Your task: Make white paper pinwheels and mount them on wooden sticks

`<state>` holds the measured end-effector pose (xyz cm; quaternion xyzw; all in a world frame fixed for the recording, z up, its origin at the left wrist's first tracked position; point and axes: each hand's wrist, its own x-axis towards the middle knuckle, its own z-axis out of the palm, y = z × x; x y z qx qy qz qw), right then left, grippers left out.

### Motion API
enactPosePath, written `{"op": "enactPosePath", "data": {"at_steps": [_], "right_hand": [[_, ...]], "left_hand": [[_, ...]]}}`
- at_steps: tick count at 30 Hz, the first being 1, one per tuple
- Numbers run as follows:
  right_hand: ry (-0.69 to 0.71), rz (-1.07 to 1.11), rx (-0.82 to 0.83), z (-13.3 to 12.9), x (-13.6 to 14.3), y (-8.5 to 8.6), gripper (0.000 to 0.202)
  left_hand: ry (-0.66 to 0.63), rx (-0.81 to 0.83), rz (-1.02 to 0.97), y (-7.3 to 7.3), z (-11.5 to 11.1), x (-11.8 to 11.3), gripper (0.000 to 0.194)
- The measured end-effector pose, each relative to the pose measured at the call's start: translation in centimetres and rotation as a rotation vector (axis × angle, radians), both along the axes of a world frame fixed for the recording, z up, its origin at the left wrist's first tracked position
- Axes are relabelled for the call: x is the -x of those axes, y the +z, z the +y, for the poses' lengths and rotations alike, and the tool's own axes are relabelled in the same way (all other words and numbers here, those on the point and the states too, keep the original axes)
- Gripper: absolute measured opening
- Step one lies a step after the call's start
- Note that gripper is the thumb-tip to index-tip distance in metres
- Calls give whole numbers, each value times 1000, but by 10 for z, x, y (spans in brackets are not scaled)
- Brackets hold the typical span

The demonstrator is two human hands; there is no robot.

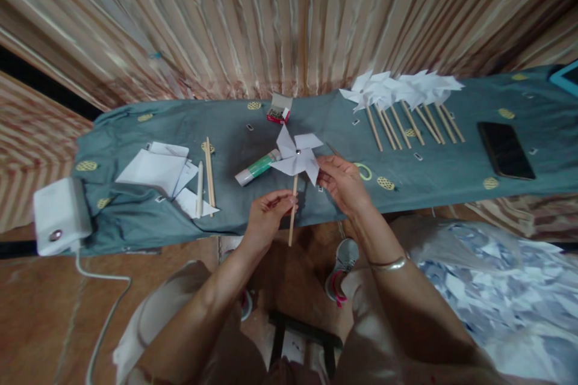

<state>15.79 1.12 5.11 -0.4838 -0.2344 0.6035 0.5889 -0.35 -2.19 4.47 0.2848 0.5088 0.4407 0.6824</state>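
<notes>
A white paper pinwheel (298, 154) with a pin at its centre is held upright over the front half of the cloth. My left hand (271, 213) pinches its wooden stick (292, 224) below the blades. At the pinwheel's right side, my right hand (341, 183) has its fingers closed at the edge of a blade; whether they grip the paper is hard to make out. Behind the blades lies a green and white glue stick (258, 167). Scissors with a light green handle (363, 171) lie partly hidden by my right hand. An open red box of pins (279, 111) sits farther back.
Several finished pinwheels (401, 90) lie at the back right, near a black phone (506, 150). Paper sheets (153, 169), sticks (209, 174) and a white corded device (62, 216) are on the left. A bag of paper pieces (510, 289) stands at lower right.
</notes>
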Motion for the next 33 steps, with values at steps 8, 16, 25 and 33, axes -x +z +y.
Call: {"op": "enactPosePath", "data": {"at_steps": [8,16,25,33], "right_hand": [[43,-16,-3,-4,4,0,39],[89,-14,3,-5,8,0,44],[132,-39,15,-7,10,0,45],[91,-42,9,-6,7,1,45]], "left_hand": [[9,-11,7,2,1,-1,33],[2,-28,13,1,1,-2,31],[18,-21,-22,4,2,-3,32],[-28,-25,6,4,0,-1,33]]}}
